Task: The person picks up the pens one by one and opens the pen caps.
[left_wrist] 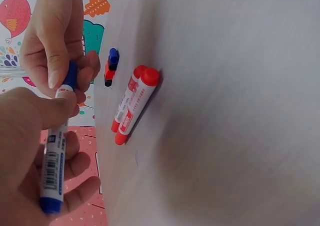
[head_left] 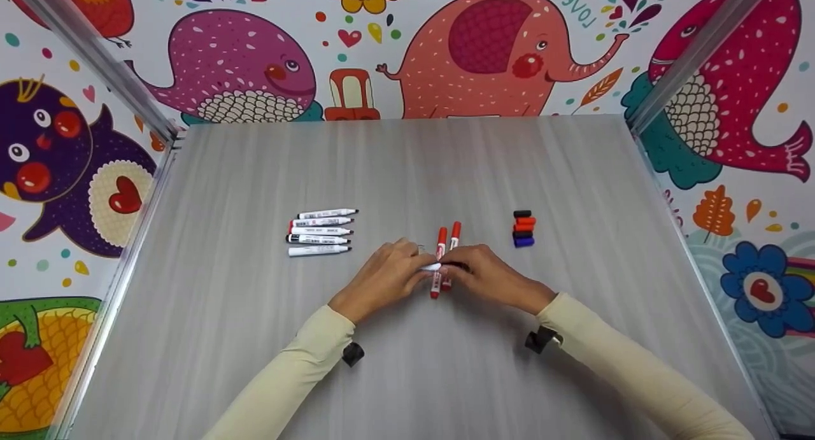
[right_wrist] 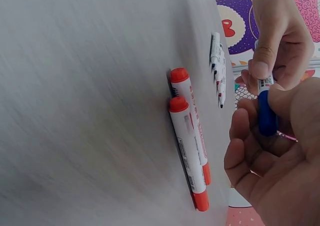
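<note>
A white marker (left_wrist: 53,161) with a blue end is held between both hands, above the table. My left hand (head_left: 385,274) grips its white barrel. With thumb and fingers, my right hand (head_left: 490,277) pinches the blue cap (right_wrist: 267,113) at the marker's other end. The cap meets the barrel in both wrist views. Below the hands, two red-capped markers (right_wrist: 187,148) lie side by side on the table, partly hidden by the fingers in the head view.
To the left, several white markers (head_left: 320,239) lie in a row with bare tips pointing right. Several loose caps (head_left: 524,228), black, red and blue, are lined up on the right. Patterned walls and metal posts (head_left: 694,51) border the grey table (head_left: 407,376).
</note>
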Tool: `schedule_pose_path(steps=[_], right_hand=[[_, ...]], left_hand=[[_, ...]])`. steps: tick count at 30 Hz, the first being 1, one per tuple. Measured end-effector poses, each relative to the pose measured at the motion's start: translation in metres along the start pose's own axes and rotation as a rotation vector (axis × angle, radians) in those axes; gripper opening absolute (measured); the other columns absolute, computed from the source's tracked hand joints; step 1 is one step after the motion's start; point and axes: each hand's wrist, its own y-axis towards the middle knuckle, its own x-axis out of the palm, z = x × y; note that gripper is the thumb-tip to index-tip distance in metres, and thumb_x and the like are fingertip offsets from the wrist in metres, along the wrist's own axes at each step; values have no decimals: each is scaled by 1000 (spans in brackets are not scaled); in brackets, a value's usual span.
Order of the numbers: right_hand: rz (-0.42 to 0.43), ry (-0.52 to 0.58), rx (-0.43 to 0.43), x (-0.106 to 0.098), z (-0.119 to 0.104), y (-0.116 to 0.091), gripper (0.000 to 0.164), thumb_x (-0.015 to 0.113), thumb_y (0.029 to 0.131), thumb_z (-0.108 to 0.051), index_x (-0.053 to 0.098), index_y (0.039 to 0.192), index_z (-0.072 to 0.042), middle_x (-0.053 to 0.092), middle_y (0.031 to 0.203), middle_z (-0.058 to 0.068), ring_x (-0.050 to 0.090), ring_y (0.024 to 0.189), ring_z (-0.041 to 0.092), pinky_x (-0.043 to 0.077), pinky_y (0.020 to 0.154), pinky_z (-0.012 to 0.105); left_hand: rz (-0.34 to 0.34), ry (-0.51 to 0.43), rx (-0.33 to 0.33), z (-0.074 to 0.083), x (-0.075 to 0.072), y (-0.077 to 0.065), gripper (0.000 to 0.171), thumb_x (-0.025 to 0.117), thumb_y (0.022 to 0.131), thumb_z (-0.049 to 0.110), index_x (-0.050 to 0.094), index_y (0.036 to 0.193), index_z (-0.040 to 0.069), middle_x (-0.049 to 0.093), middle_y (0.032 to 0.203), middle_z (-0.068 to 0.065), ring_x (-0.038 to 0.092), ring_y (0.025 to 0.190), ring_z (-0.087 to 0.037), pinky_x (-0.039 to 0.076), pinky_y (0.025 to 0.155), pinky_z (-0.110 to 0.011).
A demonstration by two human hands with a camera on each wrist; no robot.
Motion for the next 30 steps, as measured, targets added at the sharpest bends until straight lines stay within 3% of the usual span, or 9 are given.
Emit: schedule_pose_path(steps=[7, 14, 21, 30], right_hand=[[33, 2, -65, -1, -1, -3, 18, 75, 104, -4, 82, 121, -5, 82, 107, 9, 66, 87, 13, 59, 80, 32], [96, -50, -190, 2, -2, -5, 20, 71, 107, -8, 81, 124, -1, 81, 105, 12, 67, 86, 15, 59, 75, 35], [143, -83, -263, 1, -5, -5, 26, 74, 104, -3, 80, 129, -4, 82, 117, 4, 74, 98, 17, 64, 86, 37], [161, -139, -326, 4, -1, -8, 28, 77, 99, 3, 80, 126, -4, 80, 113, 6, 71, 92, 17, 63, 78, 34]], left_hand=[[-10, -19, 35, 2, -4, 3, 21, 76, 106, 20, 83, 124, 14, 81, 105, -1, 67, 102, -22, 56, 86, -42], [5, -97, 44, 1, -8, 9, 14, 77, 103, 12, 85, 115, 11, 76, 87, -2, 63, 88, -21, 54, 78, -40], [-5, -194, -5, 2, -13, 11, 18, 75, 103, 8, 86, 116, 12, 71, 79, -4, 57, 78, -20, 46, 72, -37], [-36, -293, -57, 4, -11, 10, 23, 75, 103, 7, 85, 123, 9, 73, 83, -4, 53, 76, -18, 40, 67, -32]])
